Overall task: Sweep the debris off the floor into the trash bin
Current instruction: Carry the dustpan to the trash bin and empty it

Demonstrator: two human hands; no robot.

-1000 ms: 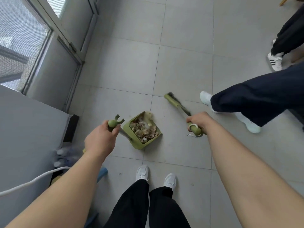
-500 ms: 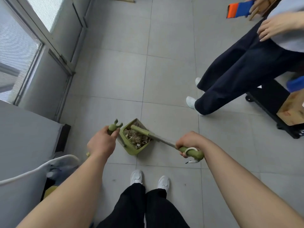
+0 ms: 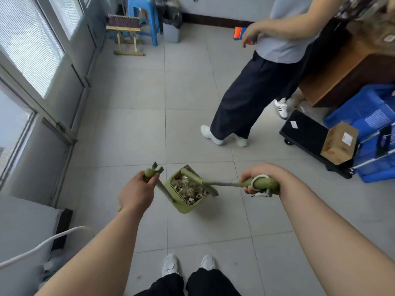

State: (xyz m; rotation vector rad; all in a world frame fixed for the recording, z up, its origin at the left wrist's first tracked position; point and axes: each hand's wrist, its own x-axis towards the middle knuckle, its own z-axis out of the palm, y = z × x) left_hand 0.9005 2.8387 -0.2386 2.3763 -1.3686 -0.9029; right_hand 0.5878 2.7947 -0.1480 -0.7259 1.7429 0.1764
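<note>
My left hand point(image 3: 136, 192) grips the top of the handle of a green dustpan point(image 3: 185, 207), which hangs tilted just above the grey tiled floor. Brownish debris point(image 3: 189, 188) fills the pan. My right hand point(image 3: 257, 179) is closed around the green grip of a broom point(image 3: 222, 184), whose green head lies across the pan's open top. A grey trash bin point(image 3: 171, 32) with a dark liner stands far off by the back wall.
A person in dark trousers point(image 3: 252, 92) stands ahead to the right, close to the pan. A black cart point(image 3: 307, 135) with a cardboard box and blue crates point(image 3: 372, 116) is at right. A blue stool point(image 3: 143, 18) and wooden stand point(image 3: 126, 37) are near the bin. Glass doors line the left.
The broom head swung from the floor at right onto the top of the dustpan. My view lifted, bringing the back wall, the bin and the standing person's upper body into sight.
</note>
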